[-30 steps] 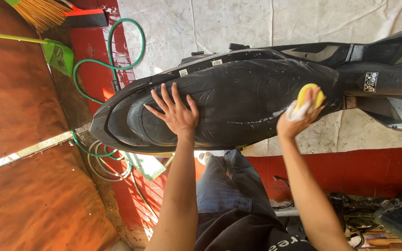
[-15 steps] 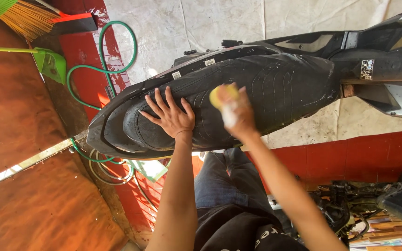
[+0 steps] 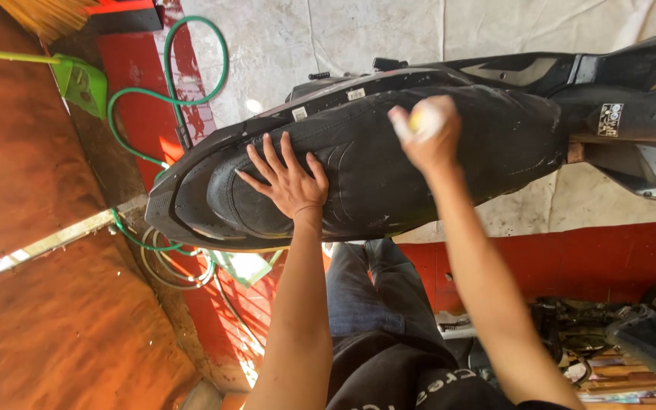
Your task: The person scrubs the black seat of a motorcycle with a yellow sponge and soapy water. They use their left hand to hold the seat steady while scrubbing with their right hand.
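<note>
— Yellow soapy sponge [image 3: 417,121] now sits mid-way along the wet black scooter seat [image 3: 373,171], right hand [image 3: 428,137] clenched round it, swept leftward.

— Left hand [image 3: 286,181] stays flat, fingers spread, bracing the seat's left end.

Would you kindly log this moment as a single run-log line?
left hand: flat on black scooter seat | right hand: gripping yellow sponge on seat | green hose: on floor

Floor: pale grey concrete [image 3: 282,53], stained, in bright daylight. A red-painted border strip [image 3: 571,258] edges it. A green garden hose [image 3: 168,99] loops across the strip. A green dustpan [image 3: 81,80] and a broom [image 3: 47,11] lie near an orange-brown surface [image 3: 32,175]
</note>
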